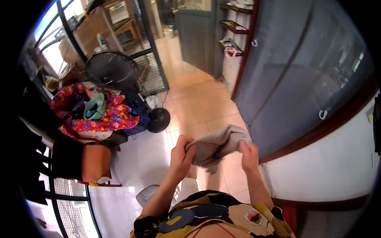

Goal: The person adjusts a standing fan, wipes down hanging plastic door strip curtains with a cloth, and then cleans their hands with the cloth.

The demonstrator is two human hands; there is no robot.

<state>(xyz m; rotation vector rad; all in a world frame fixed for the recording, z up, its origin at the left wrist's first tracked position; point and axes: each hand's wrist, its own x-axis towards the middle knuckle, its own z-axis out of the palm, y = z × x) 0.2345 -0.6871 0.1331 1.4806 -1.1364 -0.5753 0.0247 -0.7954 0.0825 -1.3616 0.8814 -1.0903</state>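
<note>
A greyish-beige cloth (217,146), soft like a small towel, is stretched between my two hands in front of my body. My left hand (182,156) is closed on its left end, thumb on top. At the opposite end, my right hand (249,155) pinches the cloth's edge. The middle of the cloth is folded and sags, and its lower edge hangs down over the tiled floor (206,107). My fingertips behind the cloth are partly hidden.
To the left stand a black fan (112,70), a heap of red floral fabric (119,123) with a green basket (95,107), and a brown chair (96,162). A grey curtain-like panel (285,79) covers the right side. A grey door (199,37) stands ajar ahead.
</note>
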